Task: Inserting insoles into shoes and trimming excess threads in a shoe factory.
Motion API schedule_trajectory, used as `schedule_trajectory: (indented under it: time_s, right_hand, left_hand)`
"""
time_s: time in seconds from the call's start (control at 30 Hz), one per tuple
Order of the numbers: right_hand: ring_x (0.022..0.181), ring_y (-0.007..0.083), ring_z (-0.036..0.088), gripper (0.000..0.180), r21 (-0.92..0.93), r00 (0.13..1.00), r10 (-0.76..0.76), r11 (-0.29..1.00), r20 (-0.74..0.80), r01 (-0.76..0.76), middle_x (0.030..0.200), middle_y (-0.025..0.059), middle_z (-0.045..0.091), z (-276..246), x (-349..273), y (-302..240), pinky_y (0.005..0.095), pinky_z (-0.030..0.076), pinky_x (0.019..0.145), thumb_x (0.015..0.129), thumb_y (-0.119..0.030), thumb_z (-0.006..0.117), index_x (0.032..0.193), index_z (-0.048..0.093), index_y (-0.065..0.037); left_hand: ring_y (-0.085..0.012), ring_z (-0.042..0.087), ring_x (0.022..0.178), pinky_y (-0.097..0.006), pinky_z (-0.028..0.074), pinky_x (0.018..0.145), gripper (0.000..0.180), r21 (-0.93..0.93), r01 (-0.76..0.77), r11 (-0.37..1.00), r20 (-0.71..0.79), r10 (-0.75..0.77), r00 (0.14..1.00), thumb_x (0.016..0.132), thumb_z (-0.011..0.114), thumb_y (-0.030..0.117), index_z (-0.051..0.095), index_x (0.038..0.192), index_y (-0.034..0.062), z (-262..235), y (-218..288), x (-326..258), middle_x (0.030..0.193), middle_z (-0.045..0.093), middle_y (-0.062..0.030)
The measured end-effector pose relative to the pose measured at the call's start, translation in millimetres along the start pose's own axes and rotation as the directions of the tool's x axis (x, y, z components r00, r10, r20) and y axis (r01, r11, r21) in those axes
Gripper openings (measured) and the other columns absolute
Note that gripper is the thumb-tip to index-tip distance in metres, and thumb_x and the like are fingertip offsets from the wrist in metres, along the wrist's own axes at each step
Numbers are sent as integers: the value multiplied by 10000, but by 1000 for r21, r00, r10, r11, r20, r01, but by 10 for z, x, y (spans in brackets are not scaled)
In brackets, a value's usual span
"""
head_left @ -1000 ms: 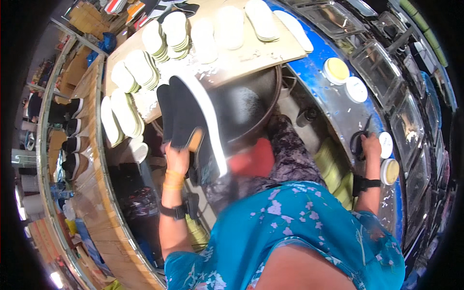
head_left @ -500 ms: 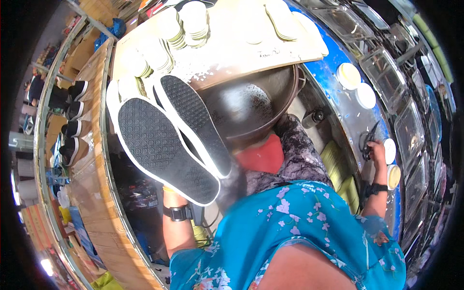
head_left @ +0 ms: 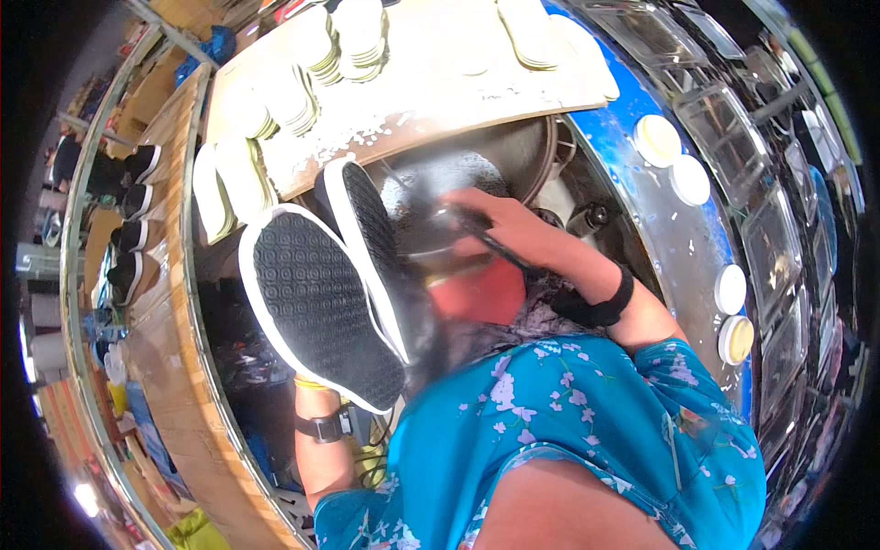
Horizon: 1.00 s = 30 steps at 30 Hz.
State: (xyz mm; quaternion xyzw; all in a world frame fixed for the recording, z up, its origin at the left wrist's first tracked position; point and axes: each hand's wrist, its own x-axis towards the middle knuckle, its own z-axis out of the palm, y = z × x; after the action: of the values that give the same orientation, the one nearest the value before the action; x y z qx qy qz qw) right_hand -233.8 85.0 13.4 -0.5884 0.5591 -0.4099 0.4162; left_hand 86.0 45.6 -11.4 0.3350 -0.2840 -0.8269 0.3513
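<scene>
The left hand's grip is hidden under two black shoes [head_left: 325, 298] with white-edged, patterned rubber soles; the right hand [head_left: 490, 220] grips a thin dark brush handle [head_left: 500, 246].

Pale wooden board [head_left: 431, 87] carrying stacks of cream insoles [head_left: 357, 37].

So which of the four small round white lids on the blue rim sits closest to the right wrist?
The third lid down the blue rim, just beyond the black wristband on the right hand's arm. Two lie farther up; the fourth is lower, yellowish inside.
</scene>
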Motion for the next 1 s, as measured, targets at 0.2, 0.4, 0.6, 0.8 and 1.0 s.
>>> schedule_trajectory:
  time_s: [0.2, 0.4, 0.6, 0.8, 1.0]
  right_hand:
    - [828, 312, 582, 522, -99, 994, -105, 990, -38, 100, 885, 151, 599, 233, 205, -172, 357, 447, 703, 677, -362, 684, 1101, 526, -101]
    - [781, 315, 579, 407, -264, 996, 76, 961, -50, -86, 826, 142, 601, 216, 184, -192, 380, 450, 654, 695, -348, 671, 998, 552, -104]
    - [801, 311, 579, 401, -186, 995, -75, 981, -65, 62, 857, 125, 596, 172, 19, -358, 382, 450, 638, 696, -345, 670, 997, 533, -117]
    - [702, 336, 582, 362, -184, 995, -59, 982, -86, 42, 715, 141, 586, 219, 109, -318, 377, 454, 594, 709, -300, 671, 981, 550, -93]
    - [912, 249, 596, 412, -393, 891, -101, 915, -442, -91, 988, 146, 611, -343, -416, 126, 319, 457, 756, 717, -249, 672, 1072, 570, -66]
  left_hand:
    - [-214, 529, 981, -311, 453, 840, 394, -30, 16, 999, -18, -17, 1000, 882, 490, 274, 471, 1171, 7, -12, -60, -95, 1115, 541, -100]
    - [-214, 530, 981, -312, 454, 839, 396, -37, 45, 998, 7, -44, 999, 881, 492, 277, 473, 1170, 7, 29, -78, -48, 1112, 543, -100]
    - [-214, 532, 981, -312, 454, 838, 398, -43, 78, 996, 24, -77, 997, 880, 493, 281, 475, 1169, 7, 49, -101, 22, 1109, 545, -100]
    - [-214, 533, 980, -313, 455, 837, 400, -46, 85, 995, 32, -84, 996, 879, 495, 284, 477, 1167, 7, 51, -102, 32, 1106, 547, -100]
    - [-214, 535, 980, -314, 455, 835, 402, -94, 60, 994, 38, -57, 998, 878, 496, 287, 479, 1166, 7, 19, -54, 42, 1103, 549, -100]
